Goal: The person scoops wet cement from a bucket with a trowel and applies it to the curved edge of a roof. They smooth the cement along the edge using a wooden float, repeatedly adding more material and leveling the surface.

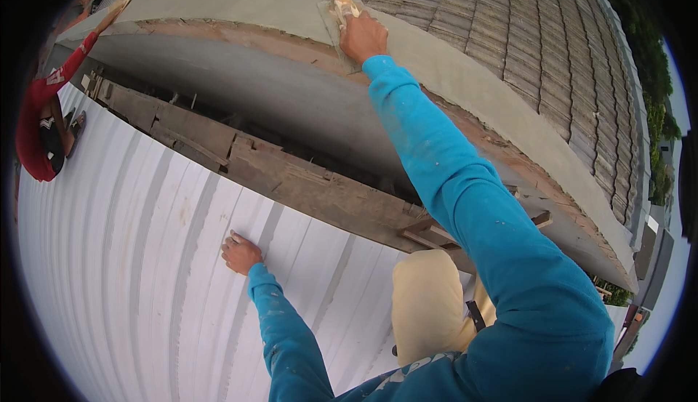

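My right hand (363, 37) is closed around the pale, worn handle of a plastering float (329, 25). The float's flat grey plate lies against the top band of a long curved wall (451, 67), coated in smooth grey plaster. Lower down on the left, my left hand (241, 253) rests on a white ribbed metal roof (145, 256). Its fingers are curled in, and nothing shows in them. Both my arms are in blue sleeves with pale specks.
A co-worker in a red top (40, 122) crouches at the far left, one arm reaching to the wall's end. Rough wooden boards (291, 177) line a dark gap between roof and wall. Tiles (502, 24) cover the roof beyond. My bent knee (427, 300) is close by.
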The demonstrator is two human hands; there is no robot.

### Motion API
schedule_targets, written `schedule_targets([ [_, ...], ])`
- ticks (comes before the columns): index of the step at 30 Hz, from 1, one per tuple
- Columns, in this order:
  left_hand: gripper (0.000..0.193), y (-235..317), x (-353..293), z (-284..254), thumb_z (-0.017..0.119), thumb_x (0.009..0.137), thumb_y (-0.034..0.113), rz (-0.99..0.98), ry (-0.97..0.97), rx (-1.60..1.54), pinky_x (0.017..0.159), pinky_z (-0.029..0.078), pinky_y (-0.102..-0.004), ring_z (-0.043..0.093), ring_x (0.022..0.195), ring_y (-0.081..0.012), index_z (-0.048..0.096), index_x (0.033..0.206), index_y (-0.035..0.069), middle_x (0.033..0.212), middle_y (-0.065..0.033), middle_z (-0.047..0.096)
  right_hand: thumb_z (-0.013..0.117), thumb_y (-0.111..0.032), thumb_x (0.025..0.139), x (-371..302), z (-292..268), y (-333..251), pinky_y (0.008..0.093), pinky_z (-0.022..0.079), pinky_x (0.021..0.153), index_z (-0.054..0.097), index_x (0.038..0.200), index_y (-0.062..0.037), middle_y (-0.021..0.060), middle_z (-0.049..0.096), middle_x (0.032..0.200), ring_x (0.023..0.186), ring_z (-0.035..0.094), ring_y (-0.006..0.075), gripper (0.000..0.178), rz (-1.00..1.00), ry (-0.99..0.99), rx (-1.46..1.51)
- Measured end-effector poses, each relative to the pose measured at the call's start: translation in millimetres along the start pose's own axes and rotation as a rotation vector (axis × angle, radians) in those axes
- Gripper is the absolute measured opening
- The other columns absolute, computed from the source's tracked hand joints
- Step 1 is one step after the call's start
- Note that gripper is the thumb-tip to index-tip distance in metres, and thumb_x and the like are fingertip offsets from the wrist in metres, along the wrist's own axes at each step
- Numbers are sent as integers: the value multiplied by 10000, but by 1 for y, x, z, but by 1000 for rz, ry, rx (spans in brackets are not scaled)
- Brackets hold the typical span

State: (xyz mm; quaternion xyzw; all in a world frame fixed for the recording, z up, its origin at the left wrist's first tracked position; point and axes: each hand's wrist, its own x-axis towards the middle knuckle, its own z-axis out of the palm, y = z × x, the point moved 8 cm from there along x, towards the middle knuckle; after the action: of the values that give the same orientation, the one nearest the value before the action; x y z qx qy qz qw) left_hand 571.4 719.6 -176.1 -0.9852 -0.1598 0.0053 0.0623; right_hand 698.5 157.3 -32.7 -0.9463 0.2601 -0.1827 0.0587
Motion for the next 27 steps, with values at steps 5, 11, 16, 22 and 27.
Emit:
schedule_targets([
  [5,449,-10,3,5,368,1016,407,-18,22,-44,859,487,-452,584,1029,-305,667,1071,77,1091,-114,629,596,-292,879,-1,10,-2,530,516,749,592,1275,-149,186,606,1034,945,634,389,421,-22,-101,17],
  [11,477,-18,4,7,337,1020,421,-81,-51,-41,889,477,-469,578,1071,-302,648,1133,77,1141,-117,623,599,-328,893,-181,-118,263,516,525,749,601,1256,-132,212,604,1017,914,634,399,413,303,-58,-243],
  [16,486,-11,2,18,328,1022,431,-19,-28,-42,892,479,-471,578,1071,-305,638,1153,80,1158,-121,609,584,-356,895,-353,-221,483,501,513,828,586,1279,-111,283,609,1133,966,632,438,455,649,47,-491],
  [22,488,-19,-1,11,331,1023,445,-45,-69,13,868,492,-461,574,1055,-306,640,1123,81,1128,-124,604,589,-334,883,-205,-130,307,514,520,778,592,1260,-69,268,627,1091,943,642,422,461,506,18,-309],
  [27,473,-11,2,12,344,1023,432,-25,-20,-28,868,486,-453,565,1069,-303,651,1091,78,1120,-122,609,609,-331,861,-24,-28,78,508,533,702,674,1087,-78,216,622,979,851,652,395,346,102,93,-35],
])
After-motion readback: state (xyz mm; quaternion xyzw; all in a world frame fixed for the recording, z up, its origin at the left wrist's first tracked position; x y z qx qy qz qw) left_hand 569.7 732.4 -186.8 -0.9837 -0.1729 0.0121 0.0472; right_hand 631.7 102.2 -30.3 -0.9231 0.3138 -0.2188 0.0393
